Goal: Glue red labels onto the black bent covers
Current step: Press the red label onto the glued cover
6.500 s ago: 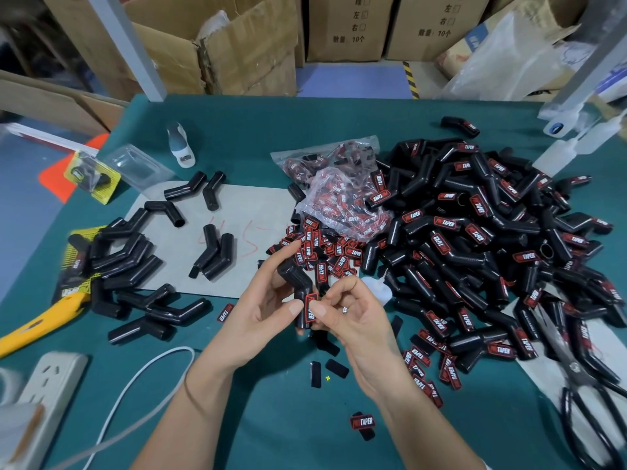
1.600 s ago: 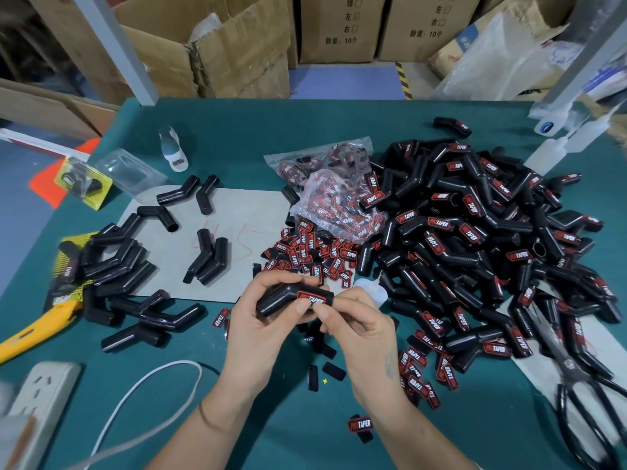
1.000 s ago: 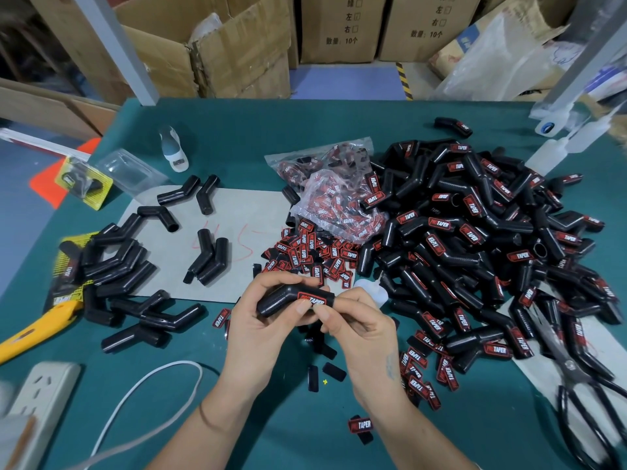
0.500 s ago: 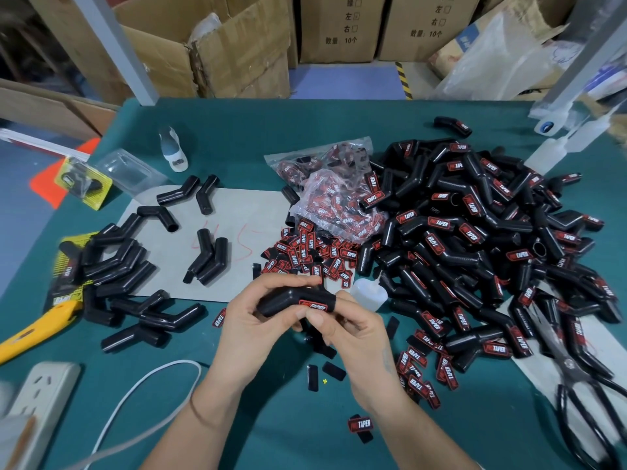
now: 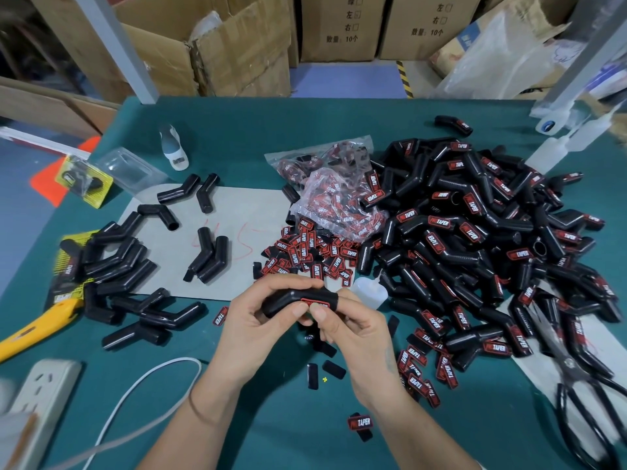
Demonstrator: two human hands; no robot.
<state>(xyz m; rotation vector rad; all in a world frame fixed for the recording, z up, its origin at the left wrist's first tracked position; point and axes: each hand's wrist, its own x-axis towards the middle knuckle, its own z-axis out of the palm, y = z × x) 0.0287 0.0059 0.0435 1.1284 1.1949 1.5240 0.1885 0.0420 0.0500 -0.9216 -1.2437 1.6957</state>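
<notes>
**Both hands closed on one bent cover, thumbs at its label**

Right now both forearms come up from the bottom edge and meet over the green table (image 5: 339, 130), wrists angled inward so the hands sit close together. The left hand (image 5: 261, 320) curls round the bent end of a black cover (image 5: 295, 297), fingers wrapped over the top and thumb underneath. The right hand (image 5: 349, 330) grips the straight end, its fingers tucked behind the tube. Both thumbs press side by side at the lower edge of the red label (image 5: 315, 303) stuck on the cover's front face. The cover is held level, just above the table, near a small white glue bottle (image 5: 369, 293) lying beside the right hand.

Beyond the hands lies a loose heap of red labels (image 5: 305, 256), with a clear bag of labels (image 5: 336, 212) behind it. To the right is a big pile of labelled covers (image 5: 475, 239); to the left, plain covers (image 5: 115, 262) lie on and around a grey sheet (image 5: 244, 212). Scissors (image 5: 583, 395) rest at the far right.
</notes>
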